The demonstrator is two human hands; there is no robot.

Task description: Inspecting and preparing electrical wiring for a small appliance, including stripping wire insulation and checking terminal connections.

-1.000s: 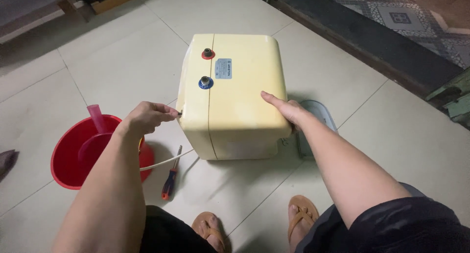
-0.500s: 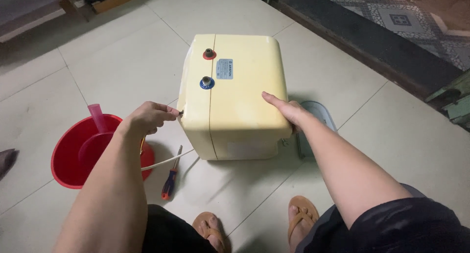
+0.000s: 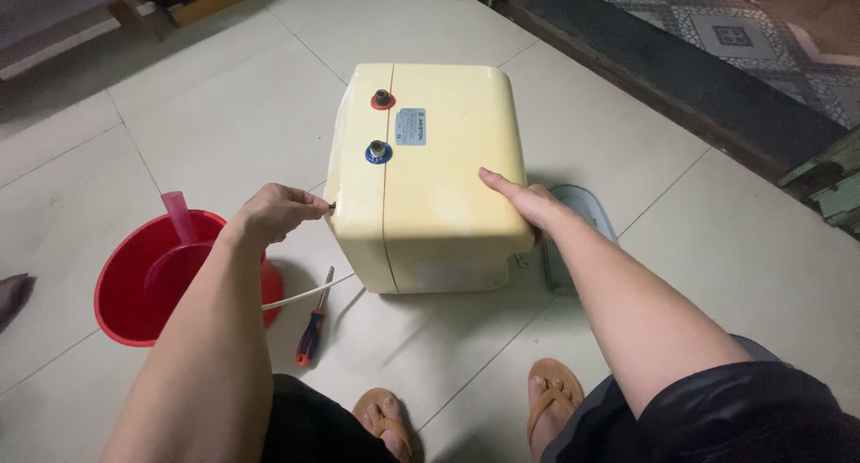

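A cream-yellow boxy water heater (image 3: 439,167) stands on the tiled floor, with a red-ringed pipe stub (image 3: 382,98) and a blue-ringed pipe stub (image 3: 377,150) on its top face. My left hand (image 3: 276,210) is closed on a small dark object at the heater's left side; I cannot tell what it is. My right hand (image 3: 518,197) rests flat on the heater's right top edge, steadying it.
A red basin (image 3: 134,293) with a pink scoop (image 3: 177,214) sits at the left. A screwdriver with a red and blue handle (image 3: 313,329) lies beside a white cord (image 3: 305,295). A grey oval cover (image 3: 578,226) lies right of the heater. My sandalled feet are below.
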